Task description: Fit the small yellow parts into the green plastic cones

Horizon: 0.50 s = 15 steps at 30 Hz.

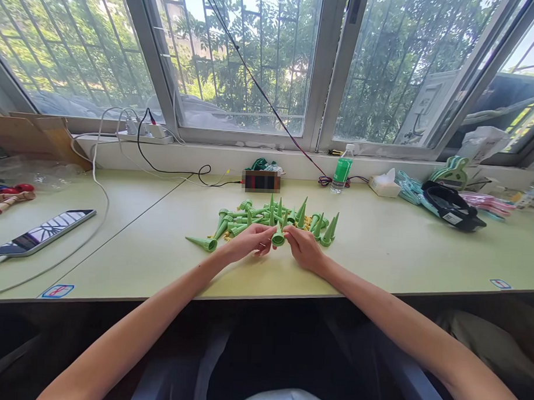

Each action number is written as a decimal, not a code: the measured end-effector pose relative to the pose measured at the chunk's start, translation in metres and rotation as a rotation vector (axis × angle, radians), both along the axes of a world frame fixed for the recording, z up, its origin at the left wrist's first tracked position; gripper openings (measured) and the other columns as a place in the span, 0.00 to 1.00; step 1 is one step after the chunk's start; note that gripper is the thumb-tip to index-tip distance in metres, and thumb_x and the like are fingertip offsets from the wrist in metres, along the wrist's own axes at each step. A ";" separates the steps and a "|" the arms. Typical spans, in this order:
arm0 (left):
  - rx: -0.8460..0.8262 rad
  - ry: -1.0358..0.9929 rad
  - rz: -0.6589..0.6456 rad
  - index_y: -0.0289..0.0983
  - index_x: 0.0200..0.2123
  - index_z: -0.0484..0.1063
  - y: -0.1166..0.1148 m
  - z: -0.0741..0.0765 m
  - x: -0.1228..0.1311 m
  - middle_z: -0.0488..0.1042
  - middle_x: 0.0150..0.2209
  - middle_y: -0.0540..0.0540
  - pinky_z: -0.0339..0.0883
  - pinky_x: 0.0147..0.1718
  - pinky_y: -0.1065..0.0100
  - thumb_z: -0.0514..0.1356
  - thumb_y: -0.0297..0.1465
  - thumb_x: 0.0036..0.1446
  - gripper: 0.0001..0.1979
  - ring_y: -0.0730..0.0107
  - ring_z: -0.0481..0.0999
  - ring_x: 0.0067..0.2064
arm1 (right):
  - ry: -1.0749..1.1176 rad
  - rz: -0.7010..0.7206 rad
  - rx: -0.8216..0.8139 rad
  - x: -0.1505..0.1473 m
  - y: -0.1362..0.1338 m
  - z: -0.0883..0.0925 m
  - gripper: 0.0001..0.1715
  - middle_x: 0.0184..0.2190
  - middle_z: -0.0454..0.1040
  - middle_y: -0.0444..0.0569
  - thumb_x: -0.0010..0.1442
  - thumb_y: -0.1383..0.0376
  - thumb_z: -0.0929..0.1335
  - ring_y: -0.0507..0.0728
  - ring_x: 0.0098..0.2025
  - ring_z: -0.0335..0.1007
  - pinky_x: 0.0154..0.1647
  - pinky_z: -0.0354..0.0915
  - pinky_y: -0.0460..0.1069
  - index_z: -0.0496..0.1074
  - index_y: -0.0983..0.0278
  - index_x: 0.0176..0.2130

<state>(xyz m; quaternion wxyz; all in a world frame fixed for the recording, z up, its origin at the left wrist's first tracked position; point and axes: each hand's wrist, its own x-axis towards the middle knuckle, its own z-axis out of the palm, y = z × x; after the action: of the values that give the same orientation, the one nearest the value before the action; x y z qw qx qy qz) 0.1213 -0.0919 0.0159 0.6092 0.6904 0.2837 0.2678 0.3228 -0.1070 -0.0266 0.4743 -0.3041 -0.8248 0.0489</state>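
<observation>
Near the front of the pile, I hold a green plastic plant-watering spike [278, 239] between both hands, its round hollow end facing me. My left hand [251, 241] is closed at its left side, with the thumb and finger close to the rim. On the other side, the fingers of my right hand [307, 248] are pinched against it. Behind my hands lies a heap of similar green spikes [224, 225], some standing point up, with small yellow pieces [309, 221] among them. One loose spike [203, 242] lies on its side left of my left hand.
A phone [42, 233] with a white cable lies on the table [405, 257] at the left. Along the back stand a blurred dark box [261, 181], a water bottle [341, 170] and a tissue box [385, 185]. A black strap-like item [453, 206] rests at the right.
</observation>
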 end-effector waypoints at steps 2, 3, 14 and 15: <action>0.080 -0.002 0.032 0.33 0.27 0.67 0.000 -0.001 -0.001 0.62 0.20 0.53 0.52 0.19 0.75 0.59 0.48 0.59 0.22 0.80 0.61 0.20 | -0.006 -0.014 0.004 0.000 0.000 0.000 0.15 0.24 0.66 0.43 0.72 0.60 0.56 0.51 0.24 0.59 0.28 0.55 0.45 0.64 0.61 0.36; 0.119 0.001 0.045 0.33 0.27 0.66 0.000 -0.001 -0.001 0.61 0.19 0.53 0.53 0.19 0.75 0.59 0.47 0.59 0.22 0.80 0.61 0.20 | -0.009 -0.020 0.005 0.000 0.001 0.000 0.15 0.24 0.65 0.43 0.72 0.60 0.56 0.51 0.24 0.58 0.28 0.54 0.45 0.64 0.62 0.36; 0.404 0.046 0.185 0.35 0.25 0.65 -0.006 0.006 0.004 0.59 0.19 0.55 0.53 0.19 0.75 0.64 0.44 0.56 0.20 0.81 0.60 0.20 | -0.030 -0.047 -0.016 -0.003 0.003 0.002 0.15 0.25 0.68 0.44 0.72 0.60 0.56 0.51 0.23 0.60 0.28 0.54 0.45 0.65 0.62 0.38; 0.446 0.060 0.202 0.35 0.25 0.65 -0.006 0.006 0.004 0.59 0.20 0.55 0.53 0.19 0.75 0.64 0.44 0.56 0.19 0.81 0.59 0.20 | -0.032 -0.052 -0.016 -0.003 0.003 0.002 0.15 0.25 0.68 0.44 0.72 0.60 0.56 0.51 0.23 0.60 0.28 0.54 0.45 0.65 0.63 0.38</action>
<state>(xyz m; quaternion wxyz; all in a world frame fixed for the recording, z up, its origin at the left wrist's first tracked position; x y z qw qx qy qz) 0.1257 -0.0975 0.0215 0.4031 0.7837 0.3029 0.3629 0.3193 -0.1040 -0.0246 0.4596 -0.3298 -0.8238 0.0382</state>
